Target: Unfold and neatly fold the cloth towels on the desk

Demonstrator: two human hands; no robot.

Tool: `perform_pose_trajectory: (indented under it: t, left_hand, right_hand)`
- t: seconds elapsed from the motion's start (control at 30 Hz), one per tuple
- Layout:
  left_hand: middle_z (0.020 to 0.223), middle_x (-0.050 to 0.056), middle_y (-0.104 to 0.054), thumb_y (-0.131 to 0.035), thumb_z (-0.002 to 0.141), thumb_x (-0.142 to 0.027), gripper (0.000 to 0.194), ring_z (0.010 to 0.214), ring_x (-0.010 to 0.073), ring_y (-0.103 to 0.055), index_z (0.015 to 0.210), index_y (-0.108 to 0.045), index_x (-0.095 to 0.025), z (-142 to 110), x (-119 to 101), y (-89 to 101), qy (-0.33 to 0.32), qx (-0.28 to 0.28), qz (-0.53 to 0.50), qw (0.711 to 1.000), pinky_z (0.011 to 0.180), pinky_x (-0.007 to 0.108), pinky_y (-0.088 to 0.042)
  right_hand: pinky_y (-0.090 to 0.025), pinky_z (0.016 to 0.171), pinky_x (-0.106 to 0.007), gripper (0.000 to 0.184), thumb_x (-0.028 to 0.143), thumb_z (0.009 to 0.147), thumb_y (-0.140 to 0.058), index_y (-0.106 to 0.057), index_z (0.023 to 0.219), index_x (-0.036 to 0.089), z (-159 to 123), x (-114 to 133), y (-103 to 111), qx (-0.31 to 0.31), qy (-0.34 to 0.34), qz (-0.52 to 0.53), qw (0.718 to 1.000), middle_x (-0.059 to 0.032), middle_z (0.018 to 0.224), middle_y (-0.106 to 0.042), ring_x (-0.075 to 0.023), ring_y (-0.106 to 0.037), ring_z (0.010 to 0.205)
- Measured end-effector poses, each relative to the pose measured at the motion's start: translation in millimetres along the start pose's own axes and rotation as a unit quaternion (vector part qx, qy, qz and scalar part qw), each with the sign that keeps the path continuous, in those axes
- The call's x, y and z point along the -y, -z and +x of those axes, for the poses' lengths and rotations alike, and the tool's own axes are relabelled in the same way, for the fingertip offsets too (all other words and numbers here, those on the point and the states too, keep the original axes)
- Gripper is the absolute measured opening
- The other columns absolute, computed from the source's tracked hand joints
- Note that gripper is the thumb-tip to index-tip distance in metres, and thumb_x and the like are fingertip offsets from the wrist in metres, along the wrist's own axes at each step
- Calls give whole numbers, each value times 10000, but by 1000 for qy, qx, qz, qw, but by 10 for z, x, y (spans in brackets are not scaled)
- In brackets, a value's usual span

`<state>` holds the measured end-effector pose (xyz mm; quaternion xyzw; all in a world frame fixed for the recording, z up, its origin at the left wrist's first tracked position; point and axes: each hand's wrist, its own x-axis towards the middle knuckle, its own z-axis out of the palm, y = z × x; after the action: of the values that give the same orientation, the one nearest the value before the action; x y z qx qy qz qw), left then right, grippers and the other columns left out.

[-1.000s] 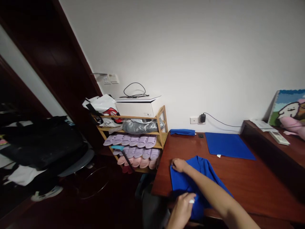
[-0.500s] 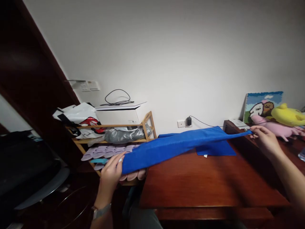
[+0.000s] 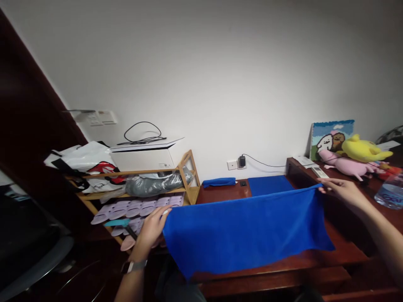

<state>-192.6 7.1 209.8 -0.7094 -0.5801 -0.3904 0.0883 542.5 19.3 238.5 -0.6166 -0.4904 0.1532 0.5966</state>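
Observation:
A blue towel [image 3: 245,230] hangs stretched between my two hands, its top edge taut and its lower edge dropping over the front of the wooden table [image 3: 223,193]. My left hand [image 3: 155,224] pinches the towel's upper left corner. At the upper right corner, my right hand [image 3: 338,191] grips it between thumb and fingers. Behind it, another blue cloth [image 3: 269,184] lies flat on the table, partly covered from view. A folded blue cloth [image 3: 219,181] rests at the table's back left.
Left of the table stands a wooden rack [image 3: 190,176] with slippers [image 3: 134,207], a white box [image 3: 145,157] and a bag [image 3: 91,161]. On the right-hand surface are plush toys [image 3: 362,149], a remote [image 3: 319,172], a picture [image 3: 332,136] and a plastic bottle [image 3: 390,193]. A plugged-in charger [image 3: 242,161] sits on the wall.
The towel has gone from a narrow, swung-up strip to a wide sheet hanging down. Both hands still hold its corners; the right hand is a little lower. The view has shifted slightly.

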Motion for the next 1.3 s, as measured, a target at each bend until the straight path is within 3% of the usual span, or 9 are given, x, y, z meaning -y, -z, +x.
perform_pose_trajectory:
  t: [0.1, 0.17, 0.27, 0.37, 0.53, 0.7, 0.87, 1.07, 1.3]
  left_hand:
    - [1032, 95, -832, -426, 955, -612, 505, 984, 281, -770, 933, -771, -244, 288, -25, -199, -4, 33, -15, 999, 934, 397, -605]
    - [1024, 115, -828, -415, 954, -607, 514, 979, 283, -768, 932, -762, -229, 500, -106, -251, -7, 29, -19, 999, 947, 400, -595]
    - [1063, 126, -818, -417, 976, -578, 500, 1012, 279, -754, 989, -750, -206, 743, -251, -193, -18, -17, -17, 1000, 985, 394, -571]
    - [1114, 113, -804, -423, 1011, -552, 473, 1055, 267, -739, 1062, -738, -203, 748, -339, -51, -44, -56, -10, 997, 1012, 379, -551]
    - [1085, 84, -807, -439, 1055, -483, 398, 1031, 252, -741, 1087, -739, -225, 16, -248, -132, -87, -52, 52, 994, 983, 372, -562]
    - [1037, 63, -827, -373, 1074, -362, 408, 970, 241, -777, 1041, -762, -242, -1240, -80, -881, -114, -42, 118, 986, 885, 386, -616]
    - [1002, 36, -832, -379, 1026, -200, 403, 918, 209, -795, 1037, -778, -254, -2170, -61, -1465, -110, 25, 113, 987, 810, 333, -632]
    - [1070, 54, -814, -419, 988, -189, 368, 965, 227, -788, 1070, -770, -264, -2494, 23, -1457, -83, 58, 126, 987, 803, 357, -635]
    - [997, 41, -818, -492, 943, -229, 273, 940, 257, -782, 1022, -746, -292, -2596, -18, -1379, -74, 69, 130, 986, 798, 384, -627]
  right_hand:
    - [-576, 651, -368, 180, 202, 896, -741, -825, 779, 94, 108, 76, -147, 91, -114, 116, 983, -203, 740, -769, -201, -720, 614]
    - [-560, 696, -371, 165, 128, 905, -691, -804, 799, 72, 190, 211, -222, 61, -144, 125, 980, -179, 743, -761, -180, -701, 623]
    - [-511, 749, -342, 185, 129, 930, -644, -794, 981, 34, 318, 401, -242, 17, -125, 80, 989, -157, 821, -761, -134, -653, 654]
    - [-461, 740, -310, 313, 211, 973, -596, -756, 1167, 25, 391, 401, -136, -1, -65, 41, 997, -144, 907, -757, -112, -592, 681]
    - [-430, 695, -288, 439, 424, 901, -644, -768, 1169, 98, 80, -176, 161, -2, -32, -22, 999, -57, 799, -711, -144, -555, 692]
    - [-505, 661, -322, 642, 697, 700, -663, -808, 1014, 156, -733, -1277, 208, 52, -89, -69, 992, -79, 749, -729, -221, -637, 695]
    - [-560, 649, -364, 555, 697, 631, -573, -810, 839, 240, -1395, -2301, 119, 118, -162, -140, 970, -84, 824, -810, -282, -737, 714]
    - [-603, 826, -401, 565, 717, 610, -544, -820, 856, 290, -1639, -2695, 281, 116, -174, -204, 956, -76, 1000, -841, -357, -784, 995]
    - [-611, 818, -412, 503, 667, 646, -495, -799, 849, 321, -1799, -2847, 406, 123, -151, -250, 948, -43, 974, -844, -356, -792, 987]
